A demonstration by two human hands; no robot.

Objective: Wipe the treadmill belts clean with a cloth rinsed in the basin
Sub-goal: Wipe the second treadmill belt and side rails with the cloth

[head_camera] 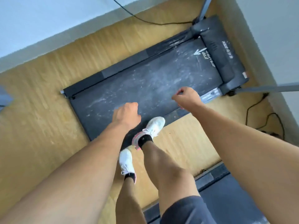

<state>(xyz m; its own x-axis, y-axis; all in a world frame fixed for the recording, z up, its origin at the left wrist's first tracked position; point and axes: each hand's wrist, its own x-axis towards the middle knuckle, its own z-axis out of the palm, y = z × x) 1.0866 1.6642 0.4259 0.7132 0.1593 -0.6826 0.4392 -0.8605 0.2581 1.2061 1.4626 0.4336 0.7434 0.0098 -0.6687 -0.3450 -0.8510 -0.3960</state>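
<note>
Two bare forearms reach down and forward from the bottom corners, with dark shorts and a bare leg between them. The left hand hangs back-up over the near end of the treadmill belt, its fingers curled loosely under; nothing shows in it, and its palm is hidden. The right hand hovers over the belt's near long edge, fingers loosely bent, thumb and forefinger close together with nothing between them. Neither hand touches the belt. The belt is dark and smeared all over with pale streaks and dusty patches, and runs slantwise from the lower left to the motor hood at the upper right, where a white arrow and blurred lettering are printed. The right shoe, white, sits on the treadmill's near side rail; the left shoe stands on the yellow wooden floor just beside the treadmill's corner. A second treadmill lies at the lower right. A black cable trails across the floor toward a grey upright, and pale walls close the room.
</note>
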